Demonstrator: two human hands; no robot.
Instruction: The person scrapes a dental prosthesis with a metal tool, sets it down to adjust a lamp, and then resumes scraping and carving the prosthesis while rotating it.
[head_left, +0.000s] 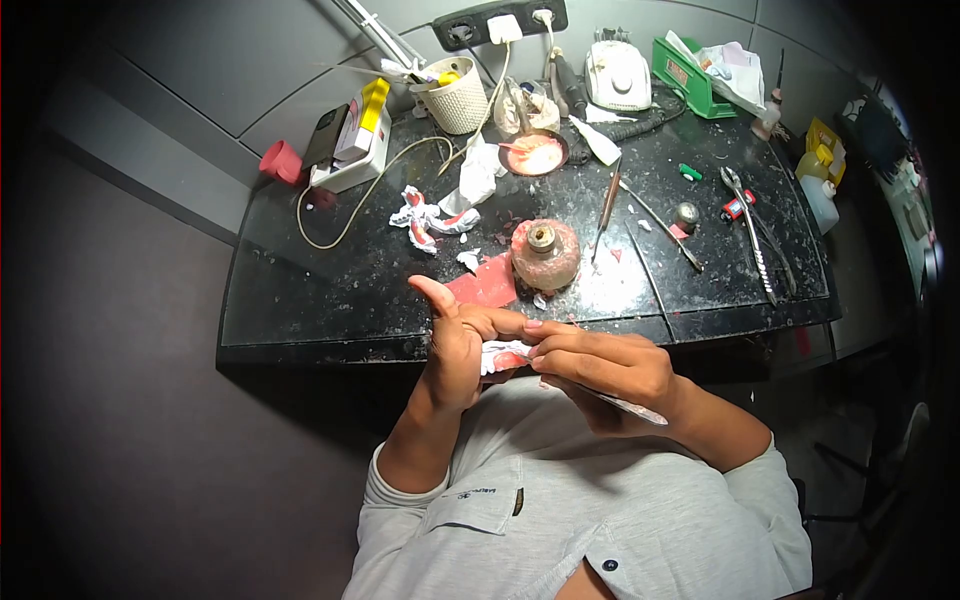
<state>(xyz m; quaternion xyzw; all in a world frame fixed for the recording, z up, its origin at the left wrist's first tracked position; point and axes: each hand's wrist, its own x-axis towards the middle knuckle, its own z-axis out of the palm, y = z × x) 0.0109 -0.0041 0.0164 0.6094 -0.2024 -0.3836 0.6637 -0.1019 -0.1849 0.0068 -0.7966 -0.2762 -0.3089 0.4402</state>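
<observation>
My left hand (pixel 458 350) holds a small white and pink moulded piece (pixel 507 357), its thumb stretched out to the upper left. My right hand (pixel 600 365) grips a thin metal tool (pixel 632 406), whose broad end points down and right; its fingertips touch the right side of the piece. Both hands are in front of the bench's near edge, above my shirt. Just beyond them on the bench lie a pink sheet (pixel 484 284) and a round pink-stained burner (pixel 546 256).
White and pink pieces (pixel 430 218) lie on the black bench (pixel 340 290). Metal tools (pixel 652 280) and a long wrench-like tool (pixel 750 235) are at the right. Behind stand a bowl (pixel 534 155), a woven basket (pixel 455 100), a white device (pixel 617 76) and a green bin (pixel 690 80).
</observation>
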